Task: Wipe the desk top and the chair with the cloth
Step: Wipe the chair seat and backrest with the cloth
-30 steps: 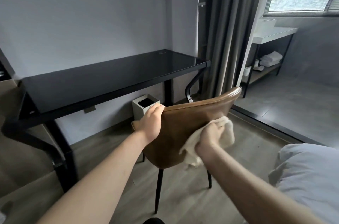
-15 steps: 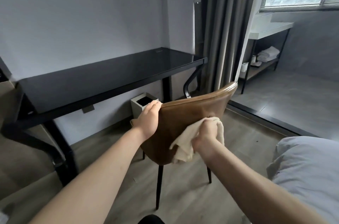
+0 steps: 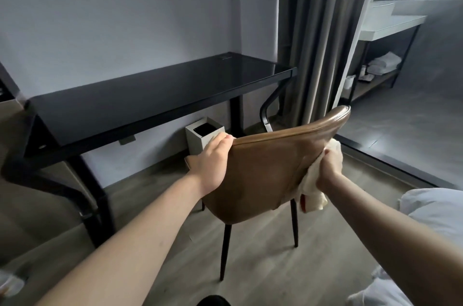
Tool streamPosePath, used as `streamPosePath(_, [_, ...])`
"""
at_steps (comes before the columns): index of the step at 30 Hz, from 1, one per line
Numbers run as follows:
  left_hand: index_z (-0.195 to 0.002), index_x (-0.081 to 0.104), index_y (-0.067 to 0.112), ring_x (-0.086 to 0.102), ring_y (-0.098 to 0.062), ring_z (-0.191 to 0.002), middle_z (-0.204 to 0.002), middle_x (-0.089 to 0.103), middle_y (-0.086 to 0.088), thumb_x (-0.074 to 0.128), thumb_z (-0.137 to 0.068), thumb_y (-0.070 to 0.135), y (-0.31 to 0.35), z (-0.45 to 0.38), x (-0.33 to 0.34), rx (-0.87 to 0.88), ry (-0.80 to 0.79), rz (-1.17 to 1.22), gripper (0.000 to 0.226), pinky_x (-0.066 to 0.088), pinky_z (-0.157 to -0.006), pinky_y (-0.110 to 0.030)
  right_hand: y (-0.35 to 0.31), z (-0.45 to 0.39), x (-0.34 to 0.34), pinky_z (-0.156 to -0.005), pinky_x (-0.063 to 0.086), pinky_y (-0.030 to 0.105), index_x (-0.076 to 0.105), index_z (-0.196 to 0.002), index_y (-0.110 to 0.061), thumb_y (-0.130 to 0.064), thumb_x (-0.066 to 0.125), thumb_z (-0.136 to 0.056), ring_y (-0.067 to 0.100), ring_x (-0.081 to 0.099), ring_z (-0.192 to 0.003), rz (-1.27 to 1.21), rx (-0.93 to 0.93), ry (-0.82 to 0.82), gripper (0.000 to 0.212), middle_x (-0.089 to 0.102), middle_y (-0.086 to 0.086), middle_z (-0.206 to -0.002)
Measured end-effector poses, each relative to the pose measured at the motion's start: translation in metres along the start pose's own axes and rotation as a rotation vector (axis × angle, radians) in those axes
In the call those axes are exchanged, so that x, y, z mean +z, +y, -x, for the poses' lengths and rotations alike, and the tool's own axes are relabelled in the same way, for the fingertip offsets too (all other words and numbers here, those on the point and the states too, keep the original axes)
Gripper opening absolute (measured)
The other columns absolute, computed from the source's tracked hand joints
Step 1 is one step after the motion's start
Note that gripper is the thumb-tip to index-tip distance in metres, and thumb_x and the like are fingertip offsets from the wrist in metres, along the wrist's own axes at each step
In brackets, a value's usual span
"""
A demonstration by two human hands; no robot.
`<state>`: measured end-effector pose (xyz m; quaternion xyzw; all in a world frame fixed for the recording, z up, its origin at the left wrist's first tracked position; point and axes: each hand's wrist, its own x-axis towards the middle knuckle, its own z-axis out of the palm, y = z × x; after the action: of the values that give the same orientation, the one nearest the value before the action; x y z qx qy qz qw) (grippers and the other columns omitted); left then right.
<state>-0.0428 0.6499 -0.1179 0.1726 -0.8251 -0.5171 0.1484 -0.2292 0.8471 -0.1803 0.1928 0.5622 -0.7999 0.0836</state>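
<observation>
A brown leather chair (image 3: pixel 265 170) with thin black legs stands in the middle of the floor, its back turned toward me. My left hand (image 3: pixel 211 164) grips the left end of the backrest's top edge. My right hand (image 3: pixel 329 170) is closed on a cream cloth (image 3: pixel 312 193) and presses it against the right side of the backrest's outer face. Part of the cloth hangs below my hand. The black glossy desk top (image 3: pixel 155 95) stands against the wall behind the chair, with nothing on it.
A white square bin (image 3: pixel 200 135) sits under the desk just beyond the chair. Grey curtains (image 3: pixel 323 37) hang to the right of the desk. A bed with white bedding (image 3: pixel 436 218) lies at the lower right. A shelf unit with folded towels (image 3: pixel 383 65) stands at the far right.
My right hand has slid the cloth rightward across the backrest toward its right edge. My left hand keeps its hold on the top edge.
</observation>
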Motion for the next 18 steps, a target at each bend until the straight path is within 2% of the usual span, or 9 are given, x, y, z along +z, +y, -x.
streamPosePath(2, [-0.101,0.061,0.026,0.059,-0.021,-0.118,-0.116,0.066,0.001,0.026,-0.096,0.056,0.002,0.0,-0.002,-0.001,-0.002,-0.011,0.047,0.038,-0.116,-0.052,0.008,0.005,0.0,-0.092,0.049,0.038,0.059,-0.088,-0.021,-0.027,0.047,-0.104,0.022,0.058,-0.095,0.03,0.031,0.039,0.021,0.063,0.003,-0.097])
streamPosePath(4, [-0.093,0.057,0.025,0.059,-0.021,-0.111,-0.108,0.065,0.001,0.025,-0.096,0.056,0.005,0.002,-0.002,-0.004,-0.009,-0.031,0.045,0.039,-0.114,-0.053,0.016,0.018,-0.001,-0.088,0.05,0.038,0.058,-0.09,-0.022,-0.026,0.048,-0.103,0.021,0.06,-0.093,0.02,0.071,0.028,0.017,0.063,0.003,-0.096])
streamPosePath(6, [-0.081,0.05,0.027,0.055,-0.02,-0.097,-0.093,0.059,0.003,0.025,-0.1,0.05,0.007,0.004,-0.002,-0.001,-0.006,-0.052,0.039,0.04,-0.11,-0.053,0.027,0.035,0.001,-0.093,0.052,0.041,0.06,-0.094,-0.024,-0.03,0.048,-0.104,0.024,0.064,-0.102,-0.011,0.087,0.007,0.016,0.063,0.002,-0.096])
streamPosePath(8, [-0.079,0.048,0.026,0.053,-0.02,-0.094,-0.091,0.057,0.002,0.026,-0.107,0.041,0.011,0.004,-0.004,-0.024,-0.003,-0.095,0.038,0.04,-0.106,-0.05,0.037,0.057,0.004,-0.104,0.053,0.046,0.059,-0.095,-0.026,-0.032,0.049,-0.105,0.029,0.066,-0.111,-0.017,0.118,-0.023,0.016,0.063,0.003,-0.1])
streamPosePath(10, [-0.085,0.053,0.025,0.056,-0.022,-0.101,-0.103,0.062,-0.003,0.026,-0.11,0.036,0.02,0.0,-0.008,-0.067,-0.036,-0.182,0.038,0.04,-0.104,-0.047,0.047,0.077,0.006,-0.106,0.054,0.051,0.06,-0.086,-0.026,-0.031,0.055,-0.101,0.032,0.07,-0.114,-0.07,0.169,-0.077,0.017,0.069,0.006,-0.103])
streamPosePath(13, [-0.092,0.061,0.023,0.055,-0.025,-0.106,-0.12,0.063,-0.01,0.024,-0.107,0.038,0.049,-0.006,-0.011,-0.099,-0.126,-0.367,0.042,0.041,-0.101,-0.045,0.055,0.108,0.014,-0.096,0.06,0.058,0.064,-0.079,-0.02,-0.024,0.067,-0.09,0.038,0.076,-0.102,-0.137,0.195,-0.164,0.012,0.077,0.019,-0.113])
streamPosePath(15, [-0.113,0.065,0.023,0.054,-0.026,-0.111,-0.127,0.061,-0.005,0.02,-0.102,0.049,0.074,-0.007,-0.004,-0.06,-0.187,-0.519,0.054,0.04,-0.103,-0.046,0.055,0.117,0.017,-0.101,0.057,0.056,0.064,-0.083,-0.014,-0.023,0.065,-0.097,0.038,0.075,-0.102,-0.167,0.229,-0.213,0.016,0.076,0.021,-0.109])
streamPosePath(18, [-0.128,0.061,0.026,0.054,-0.03,-0.119,-0.134,0.058,-0.005,0.02,-0.104,0.055,0.097,-0.009,0.014,-0.028,-0.243,-0.634,0.057,0.04,-0.109,-0.051,0.054,0.104,0.017,-0.1,0.056,0.048,0.061,-0.086,-0.015,-0.023,0.056,-0.105,0.031,0.072,-0.098,-0.148,0.242,-0.2,0.021,0.071,0.014,-0.101])
